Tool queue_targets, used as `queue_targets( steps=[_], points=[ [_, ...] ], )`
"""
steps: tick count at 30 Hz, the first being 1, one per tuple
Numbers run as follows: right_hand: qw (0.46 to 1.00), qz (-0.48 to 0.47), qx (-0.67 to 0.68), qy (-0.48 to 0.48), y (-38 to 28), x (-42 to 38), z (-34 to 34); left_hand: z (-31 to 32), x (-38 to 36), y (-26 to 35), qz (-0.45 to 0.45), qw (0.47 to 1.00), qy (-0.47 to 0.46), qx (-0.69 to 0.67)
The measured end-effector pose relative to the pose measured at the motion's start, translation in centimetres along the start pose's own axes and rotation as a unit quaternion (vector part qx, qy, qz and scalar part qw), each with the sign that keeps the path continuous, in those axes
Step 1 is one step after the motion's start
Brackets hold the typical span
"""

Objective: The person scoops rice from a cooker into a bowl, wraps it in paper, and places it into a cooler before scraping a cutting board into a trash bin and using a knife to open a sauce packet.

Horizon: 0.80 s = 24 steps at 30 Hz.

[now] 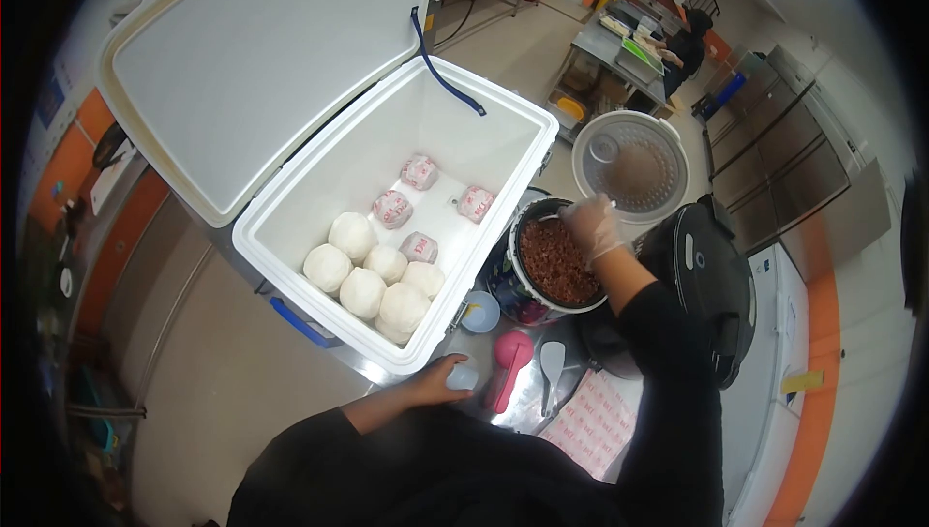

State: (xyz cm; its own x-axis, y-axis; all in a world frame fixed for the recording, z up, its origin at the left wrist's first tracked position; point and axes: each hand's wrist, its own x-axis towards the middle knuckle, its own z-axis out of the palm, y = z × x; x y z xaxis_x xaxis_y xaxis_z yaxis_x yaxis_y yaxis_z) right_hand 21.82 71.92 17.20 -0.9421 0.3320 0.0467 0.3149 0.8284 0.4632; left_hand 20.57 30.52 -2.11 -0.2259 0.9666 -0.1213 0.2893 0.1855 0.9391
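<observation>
My right hand (pixel 593 227), in a clear plastic glove, is at the rim of a round pot of reddish-brown crumbly food (pixel 554 261); its fingers are pressed together and what they hold, if anything, is too small to name. My left hand (pixel 437 380) is wrapped round a small translucent cup (pixel 462 376) beside the cooler's near corner. Inside the open white cooler (pixel 324 333) lie several plain white balls (pixel 362 292) and several balls in red-printed paper (pixel 393 209). Between the cooler and the pot sits a light blue cup (pixel 481 312).
A pink scoop (pixel 511 362), a white paddle (pixel 552 362) and printed paper sheets (pixel 592 421) lie on the metal table. A black cooker (pixel 711 280) stands at the right, a perforated lid (pixel 634 165) beyond the pot. Another person (pixel 685 53) works at a far table.
</observation>
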Motion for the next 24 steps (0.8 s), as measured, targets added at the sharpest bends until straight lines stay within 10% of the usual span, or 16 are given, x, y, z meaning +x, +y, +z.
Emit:
queue_targets(
  steps=[11,13,20,24],
  points=[
    [0.985,-0.071,-0.059,-0.148,-1.9,-2.7,-9.9,-0.4,-0.3,0.4,-0.055,0.998,-0.027,-0.004],
    [0.993,-0.098,0.058,0.0,-2.4,-2.0,-7.9,0.0,-0.2,0.2,-0.032,0.999,-0.02,0.003],
    [0.977,-0.158,-0.015,-0.139,-0.5,-3.9,-8.8,-0.4,-0.2,0.5,0.018,1.0,-0.016,0.018],
    [0.993,-0.111,0.043,0.005,-0.1,-6.8,-10.8,-1.3,-0.5,0.8,-0.049,0.998,-0.038,-0.014]
  ],
)
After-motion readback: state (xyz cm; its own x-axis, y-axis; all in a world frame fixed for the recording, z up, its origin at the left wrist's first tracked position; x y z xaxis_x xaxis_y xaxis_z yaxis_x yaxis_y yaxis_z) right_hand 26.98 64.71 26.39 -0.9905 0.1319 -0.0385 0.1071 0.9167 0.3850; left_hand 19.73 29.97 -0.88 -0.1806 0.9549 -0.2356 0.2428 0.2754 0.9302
